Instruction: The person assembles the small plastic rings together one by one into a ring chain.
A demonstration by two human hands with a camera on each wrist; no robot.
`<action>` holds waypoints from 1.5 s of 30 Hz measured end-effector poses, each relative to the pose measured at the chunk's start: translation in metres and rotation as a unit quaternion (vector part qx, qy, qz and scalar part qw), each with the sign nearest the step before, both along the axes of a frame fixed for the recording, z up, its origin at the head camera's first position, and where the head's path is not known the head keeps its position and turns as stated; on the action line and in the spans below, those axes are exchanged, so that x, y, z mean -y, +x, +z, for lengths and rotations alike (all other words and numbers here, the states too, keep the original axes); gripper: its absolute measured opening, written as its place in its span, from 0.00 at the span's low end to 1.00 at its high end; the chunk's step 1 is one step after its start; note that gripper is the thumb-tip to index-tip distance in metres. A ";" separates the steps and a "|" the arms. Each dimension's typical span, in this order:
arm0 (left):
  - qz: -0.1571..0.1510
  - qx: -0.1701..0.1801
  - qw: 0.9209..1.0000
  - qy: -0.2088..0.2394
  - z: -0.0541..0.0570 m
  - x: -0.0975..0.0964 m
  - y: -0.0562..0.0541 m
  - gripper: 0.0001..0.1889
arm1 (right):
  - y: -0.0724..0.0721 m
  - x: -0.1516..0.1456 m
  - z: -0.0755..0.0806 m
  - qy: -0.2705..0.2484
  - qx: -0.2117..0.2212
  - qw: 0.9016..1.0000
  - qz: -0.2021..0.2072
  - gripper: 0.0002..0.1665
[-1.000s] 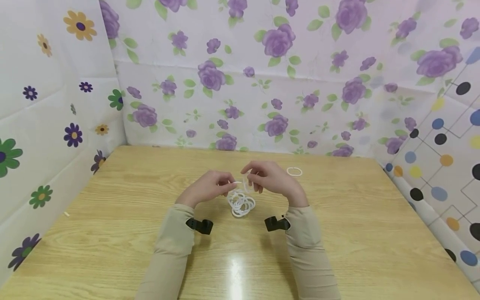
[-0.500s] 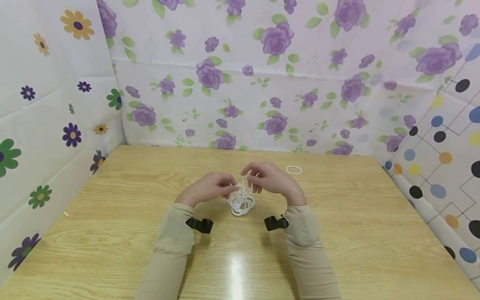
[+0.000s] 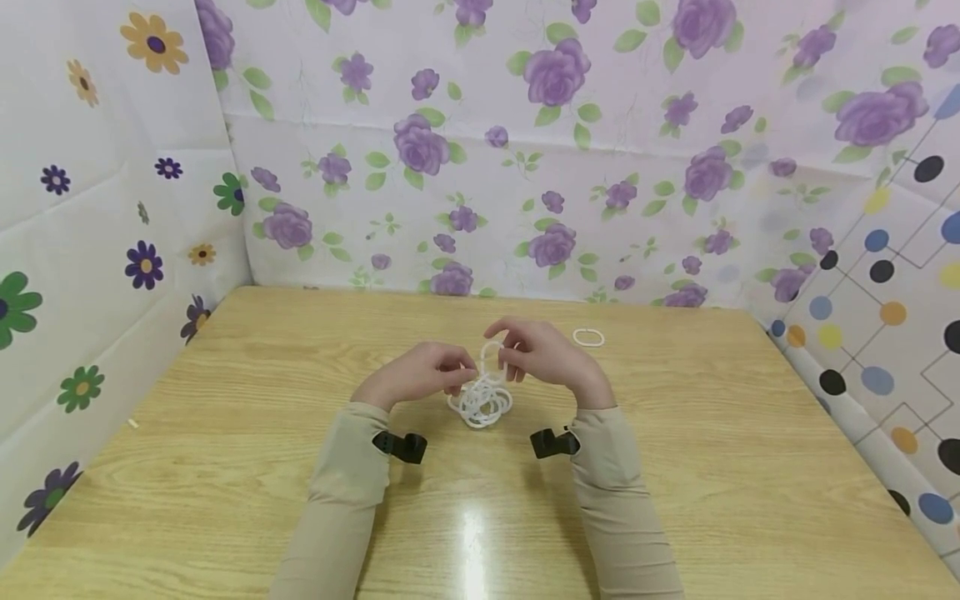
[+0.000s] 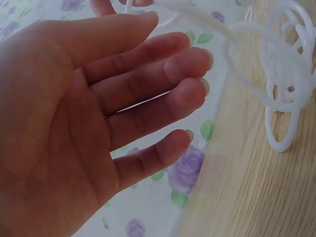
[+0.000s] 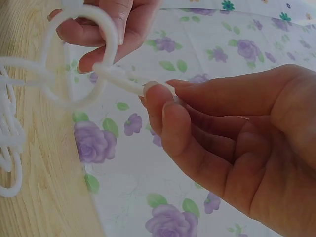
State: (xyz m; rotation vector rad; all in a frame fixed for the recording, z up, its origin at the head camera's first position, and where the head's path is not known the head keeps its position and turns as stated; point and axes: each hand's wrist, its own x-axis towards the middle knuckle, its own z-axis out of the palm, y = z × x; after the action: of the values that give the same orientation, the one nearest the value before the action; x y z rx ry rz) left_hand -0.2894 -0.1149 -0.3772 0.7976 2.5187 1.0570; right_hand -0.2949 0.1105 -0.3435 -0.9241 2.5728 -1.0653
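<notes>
Between finger and thumb, my right hand [image 3: 542, 354] pinches an open-ended white plastic link [image 5: 123, 82]. In the right wrist view, this link runs through a rounded white link [image 5: 74, 103], which joins further links leading to the pile. My left hand [image 3: 420, 375] lies beside the chain, its fingers loosely extended and the thumb apart from the fingertips in the left wrist view. White links [image 4: 282, 145] pass just beyond these fingertips; whether they touch is hard to tell. A heap of white chain links [image 3: 480, 424] rests on the table below and between both hands.
A single white link [image 3: 588, 345] lies on the wooden table [image 3: 480, 500] to the right of my right hand. A small pale piece [image 3: 132, 423] sits near the left table edge. Flower-patterned sheets [image 3: 337, 125] stand behind the table and along its left side.
The link near my left fingertips has come away from them and dropped toward the heap. My right hand keeps its pinch, and its link shows more plainly now. Both arms have barely moved.
</notes>
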 end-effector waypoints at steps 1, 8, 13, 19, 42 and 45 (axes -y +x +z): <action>-0.001 0.000 1.000 0.000 0.000 0.000 0.000 0.12 | 0.000 0.000 0.000 -0.003 0.004 1.000 -0.003 0.18; -0.001 0.001 1.000 -0.005 0.002 -0.002 0.001 0.14 | 0.000 -0.002 0.001 -0.032 0.022 0.999 -0.008 0.16; 0.007 -0.010 1.000 -0.005 0.002 -0.003 0.002 0.13 | 0.000 -0.002 0.001 -0.047 0.041 0.998 -0.010 0.14; 0.024 -0.037 0.999 0.017 0.003 -0.004 0.002 0.10 | 0.001 -0.001 0.001 -0.048 0.054 0.997 -0.013 0.10; 0.068 -0.095 0.992 0.046 0.005 -0.002 0.003 0.14 | -0.010 -0.015 -0.012 0.011 0.044 0.999 0.011 0.08; 0.065 -0.096 0.992 0.049 0.004 -0.003 0.002 0.12 | -0.012 -0.017 -0.014 0.009 0.043 0.999 0.013 0.09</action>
State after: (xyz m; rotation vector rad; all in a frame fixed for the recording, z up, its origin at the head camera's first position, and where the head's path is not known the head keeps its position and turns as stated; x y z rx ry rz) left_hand -0.2875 -0.1118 -0.3736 0.8054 2.7314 1.2073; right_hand -0.3068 0.1272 -0.3579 -0.8840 2.4902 -1.0507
